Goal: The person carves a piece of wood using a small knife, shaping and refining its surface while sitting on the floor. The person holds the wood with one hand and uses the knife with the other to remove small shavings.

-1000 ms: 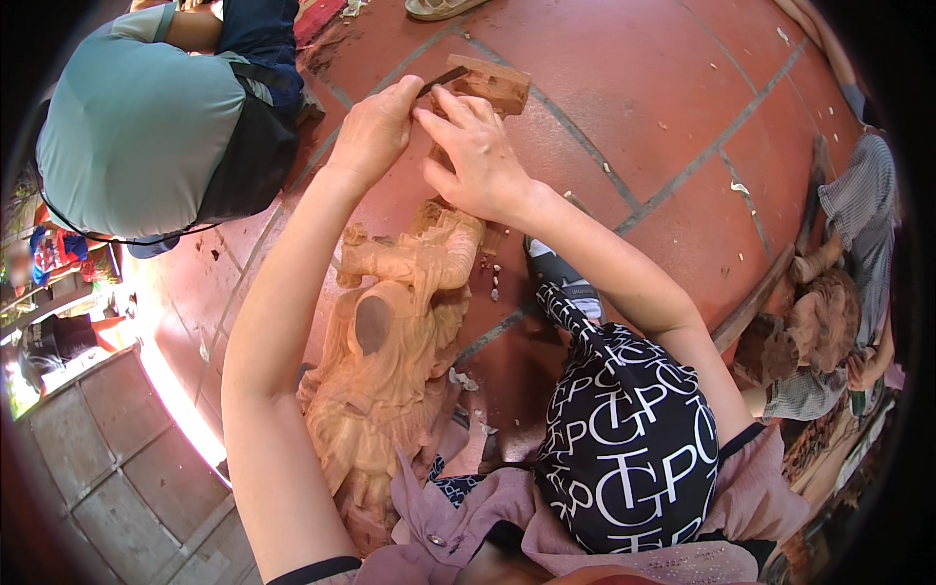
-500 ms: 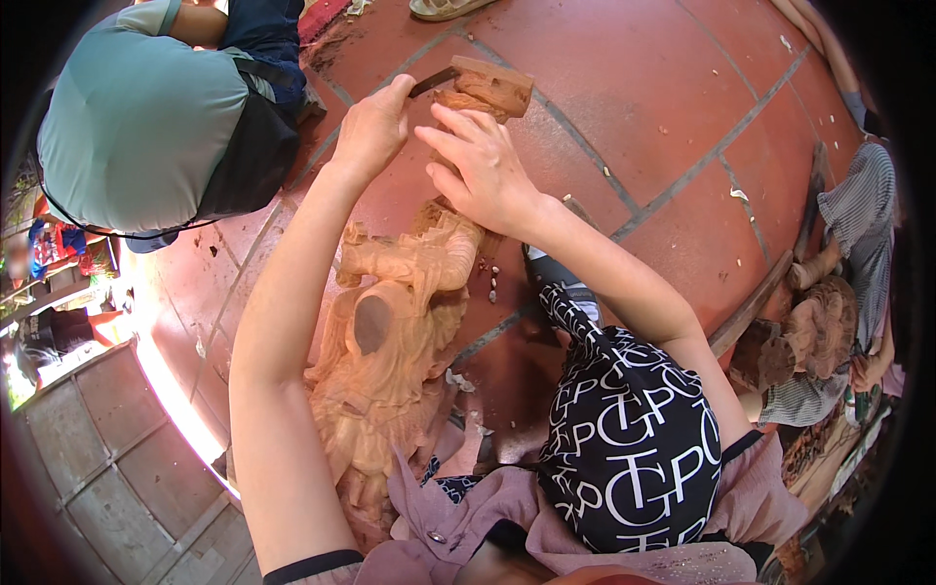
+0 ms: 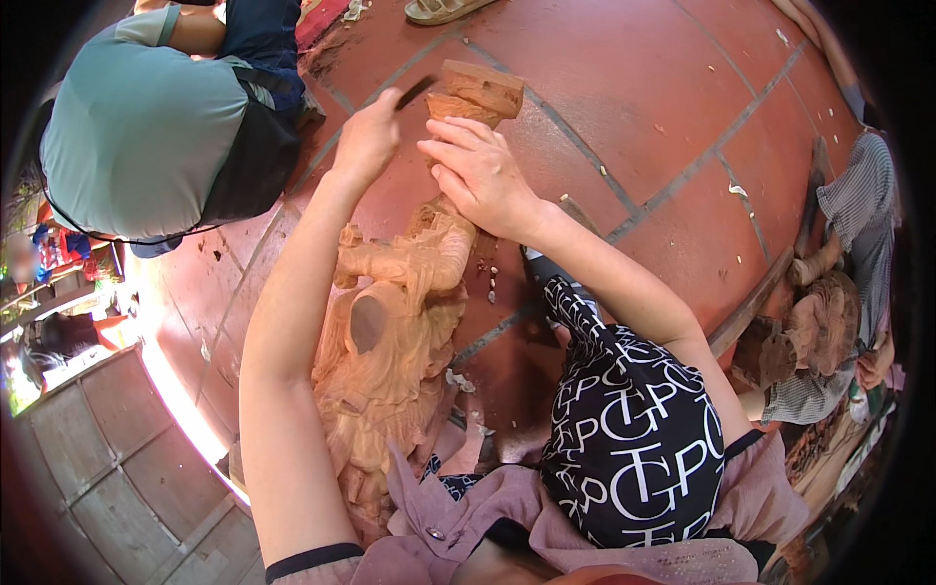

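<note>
A large carved wooden statue [image 3: 414, 327] with draped folds lies lengthwise before me, its lower end near my lap. Beyond my hands shows a squared wooden block with a carved underside [image 3: 485, 90]; my right hand hides where it meets the statue. My left hand [image 3: 369, 138] is closed on a thin dark strip [image 3: 416, 92], whose free end points at the block and looks blurred; its exact kind is unclear. My right hand [image 3: 480, 174] lies over the narrow wood just below the block, fingers stretched and slightly apart.
At upper left a person in a green shirt [image 3: 146, 136] sits bent over. On the right are another carved wooden piece [image 3: 824, 322] and a person's striped sleeve [image 3: 863, 195]. Pale chips dot the red tiled floor [image 3: 604, 117]. A black patterned cloth [image 3: 634, 439] covers my knee.
My left hand has drawn back slightly toward me, and the strip's end has come away from the block. My right hand has settled a little lower. The block has shifted slightly left.
</note>
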The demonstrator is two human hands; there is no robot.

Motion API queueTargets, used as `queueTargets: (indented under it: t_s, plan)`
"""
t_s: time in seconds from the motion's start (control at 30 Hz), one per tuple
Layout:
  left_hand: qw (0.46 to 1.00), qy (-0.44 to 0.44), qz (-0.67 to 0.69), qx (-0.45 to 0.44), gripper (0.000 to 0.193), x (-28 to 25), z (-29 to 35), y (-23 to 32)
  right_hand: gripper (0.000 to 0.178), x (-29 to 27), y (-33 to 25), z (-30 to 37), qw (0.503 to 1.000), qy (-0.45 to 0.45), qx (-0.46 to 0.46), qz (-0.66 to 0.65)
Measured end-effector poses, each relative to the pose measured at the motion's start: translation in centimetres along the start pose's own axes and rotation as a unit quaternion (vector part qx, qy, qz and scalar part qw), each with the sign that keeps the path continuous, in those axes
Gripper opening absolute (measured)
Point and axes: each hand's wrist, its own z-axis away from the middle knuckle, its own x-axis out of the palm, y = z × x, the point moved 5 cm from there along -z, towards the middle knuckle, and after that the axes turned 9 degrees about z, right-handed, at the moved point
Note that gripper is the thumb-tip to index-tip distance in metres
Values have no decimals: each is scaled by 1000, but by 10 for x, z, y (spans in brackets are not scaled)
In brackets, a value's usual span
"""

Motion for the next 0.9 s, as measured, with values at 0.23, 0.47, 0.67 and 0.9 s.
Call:
queueTargets:
  t_s: [0.23,0.47,0.67,0.9]
  plan:
    - [993,61,-15,99,25,-41,27,1,22,-16,-1,9,993,45,22,-110]
    - [969,-35,241,-51,30,-55,57,145,33,-34,13,40,837,-31,255,-484]
    - [887,-186,375,-195,25,4,81,161,37,-42,9,44,721,5,357,-594]
    - [790,-190,516,-269,23,7,71,156,29,-49,46,54,823,-16,338,-456]
